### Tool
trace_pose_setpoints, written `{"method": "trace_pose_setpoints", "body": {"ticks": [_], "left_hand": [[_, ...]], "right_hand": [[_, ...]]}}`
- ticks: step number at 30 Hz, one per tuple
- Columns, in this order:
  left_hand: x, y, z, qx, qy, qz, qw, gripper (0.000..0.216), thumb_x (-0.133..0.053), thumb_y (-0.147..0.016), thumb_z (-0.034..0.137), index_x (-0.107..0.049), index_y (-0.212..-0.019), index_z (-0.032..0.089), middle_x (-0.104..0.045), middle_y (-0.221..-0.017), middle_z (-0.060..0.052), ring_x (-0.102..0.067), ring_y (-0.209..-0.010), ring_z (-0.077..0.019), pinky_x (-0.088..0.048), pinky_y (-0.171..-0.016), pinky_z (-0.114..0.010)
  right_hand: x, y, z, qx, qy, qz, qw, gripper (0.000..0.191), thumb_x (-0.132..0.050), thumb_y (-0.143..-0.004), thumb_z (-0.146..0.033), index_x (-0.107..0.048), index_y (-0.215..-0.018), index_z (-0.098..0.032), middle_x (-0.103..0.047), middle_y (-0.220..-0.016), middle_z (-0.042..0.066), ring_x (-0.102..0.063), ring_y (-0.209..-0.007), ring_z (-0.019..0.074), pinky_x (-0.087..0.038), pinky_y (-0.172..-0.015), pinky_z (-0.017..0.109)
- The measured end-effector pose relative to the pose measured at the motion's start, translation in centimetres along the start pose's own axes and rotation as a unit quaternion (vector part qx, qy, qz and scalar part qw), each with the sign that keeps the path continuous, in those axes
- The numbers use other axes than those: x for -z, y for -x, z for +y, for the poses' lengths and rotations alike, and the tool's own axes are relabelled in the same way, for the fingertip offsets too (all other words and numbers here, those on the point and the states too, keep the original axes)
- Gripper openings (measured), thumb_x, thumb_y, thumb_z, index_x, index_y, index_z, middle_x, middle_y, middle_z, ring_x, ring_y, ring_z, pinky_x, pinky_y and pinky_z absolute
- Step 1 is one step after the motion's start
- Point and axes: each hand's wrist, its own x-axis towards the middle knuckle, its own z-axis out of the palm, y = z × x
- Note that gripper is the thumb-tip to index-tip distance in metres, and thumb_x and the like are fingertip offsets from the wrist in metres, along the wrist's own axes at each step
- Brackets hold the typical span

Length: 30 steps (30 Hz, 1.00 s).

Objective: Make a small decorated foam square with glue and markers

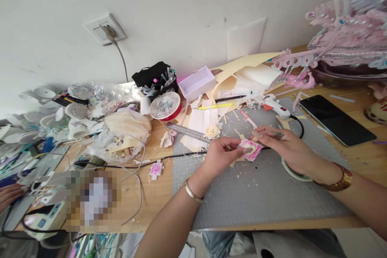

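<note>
My left hand [222,155] pinches a small pink and white paper piece [250,149] by its left edge, just above the grey cutting mat [260,193]. My right hand [282,143] meets it from the right, fingers curled onto the same piece. Both wrists wear gold bangles. A white glue gun [276,106] lies on the mat behind the hands. A steel ruler [187,132] rests at the mat's far left corner. A small yellow paper figure [213,131] lies beside the ruler.
A dark phone [335,119] lies right of the mat. A pink beaded ornament [347,20] stands at far right. Left are a plastic bag [127,133], a red-rimmed tub [166,107], a black pen pouch [155,76], cables, and another person's hand [9,195].
</note>
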Motion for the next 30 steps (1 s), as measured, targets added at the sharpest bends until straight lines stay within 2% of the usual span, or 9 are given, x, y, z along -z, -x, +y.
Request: {"method": "trace_pose_setpoints", "body": {"ticks": [5, 8, 14, 18, 21, 23, 26, 28, 30], "left_hand": [[0.2, -0.3, -0.4, -0.011, 0.022, -0.002, 1.000, 0.041, -0.085, -0.064, 0.052, -0.079, -0.082, 0.016, -0.072, -0.074, -0.004, -0.053, -0.061, -0.0109, -0.042, -0.057, -0.024], [0.2, -0.5, -1.0, -0.023, 0.072, 0.016, 0.997, 0.040, -0.087, -0.064, 0.049, -0.078, -0.085, 0.016, -0.074, -0.080, -0.004, -0.061, -0.070, -0.0135, -0.048, -0.067, -0.026], [0.0, -0.7, -1.3, -0.025, 0.165, 0.027, 0.986, 0.043, -0.091, -0.060, 0.045, -0.074, -0.088, 0.016, -0.075, -0.087, -0.004, -0.067, -0.078, -0.0157, -0.053, -0.078, -0.031], [-0.2, -0.6, -1.2, -0.014, 0.120, 0.059, 0.991, 0.045, -0.089, -0.063, 0.037, -0.070, -0.098, 0.016, -0.073, -0.085, -0.004, -0.066, -0.076, -0.0157, -0.053, -0.074, -0.030], [-0.2, -0.3, -0.8, 0.016, 0.103, 0.063, 0.993, 0.045, -0.086, -0.066, 0.028, -0.067, -0.105, 0.017, -0.071, -0.090, -0.004, -0.066, -0.075, -0.0149, -0.052, -0.073, -0.030], [-0.2, 0.1, -0.2, 0.057, 0.164, -0.013, 0.985, 0.043, -0.084, -0.065, 0.023, -0.067, -0.104, 0.017, -0.072, -0.099, -0.007, -0.069, -0.083, -0.0178, -0.053, -0.079, -0.032], [-0.1, 0.5, 0.4, 0.106, 0.294, -0.135, 0.940, 0.042, -0.085, -0.065, 0.024, -0.067, -0.103, 0.015, -0.073, -0.105, -0.010, -0.071, -0.097, -0.0238, -0.052, -0.091, -0.037], [0.0, 0.5, 0.6, 0.110, 0.344, -0.130, 0.924, 0.045, -0.085, -0.068, 0.026, -0.067, -0.107, 0.015, -0.074, -0.102, -0.009, -0.072, -0.096, -0.0225, -0.052, -0.094, -0.038], [0.0, 0.4, 0.6, 0.102, 0.350, -0.095, 0.926, 0.043, -0.083, -0.072, 0.025, -0.067, -0.111, 0.015, -0.074, -0.100, -0.008, -0.072, -0.091, -0.0198, -0.052, -0.094, -0.037]], "right_hand": [[0.1, -0.1, -0.6, -0.040, -0.032, -0.018, 0.999, 0.046, -0.075, -0.069, -0.071, -0.080, -0.085, -0.028, -0.077, -0.098, 0.006, -0.069, -0.096, 0.0251, -0.056, -0.086, 0.036], [0.4, -0.2, -0.8, -0.051, -0.011, -0.039, 0.998, 0.054, -0.080, -0.061, -0.070, -0.079, -0.094, -0.027, -0.077, -0.103, 0.008, -0.070, -0.090, 0.0255, -0.059, -0.077, 0.038], [0.2, -0.1, 0.3, 0.086, 0.088, -0.007, 0.992, 0.046, -0.076, -0.071, -0.065, -0.080, -0.095, -0.026, -0.075, -0.109, 0.009, -0.072, -0.097, 0.0273, -0.060, -0.086, 0.042], [0.0, 0.0, 1.1, 0.158, 0.158, 0.032, 0.974, 0.028, -0.069, -0.084, -0.051, -0.081, -0.095, -0.028, -0.077, -0.104, 0.006, -0.073, -0.093, 0.0240, -0.060, -0.085, 0.039], [0.3, 0.0, 1.1, 0.242, 0.226, 0.067, 0.941, 0.018, -0.065, -0.090, -0.034, -0.080, -0.099, -0.030, -0.076, -0.103, 0.005, -0.073, -0.091, 0.0220, -0.059, -0.084, 0.038], [0.5, 0.1, 0.9, 0.318, 0.285, 0.095, 0.899, 0.019, -0.064, -0.091, -0.024, -0.080, -0.100, -0.030, -0.076, -0.103, 0.005, -0.070, -0.094, 0.0227, -0.057, -0.086, 0.039], [0.6, 0.2, 0.3, 0.405, 0.384, 0.091, 0.825, 0.023, -0.065, -0.089, -0.015, -0.079, -0.101, -0.029, -0.076, -0.103, 0.005, -0.066, -0.097, 0.0245, -0.054, -0.088, 0.042], [0.4, 0.2, 0.1, 0.423, 0.421, 0.065, 0.799, 0.023, -0.065, -0.089, -0.014, -0.078, -0.102, -0.028, -0.076, -0.104, 0.005, -0.064, -0.097, 0.0251, -0.053, -0.088, 0.043], [0.2, 0.3, 0.0, 0.423, 0.420, 0.043, 0.802, 0.020, -0.065, -0.090, -0.017, -0.077, -0.103, -0.027, -0.076, -0.105, 0.005, -0.064, -0.100, 0.0259, -0.053, -0.089, 0.045]]}}
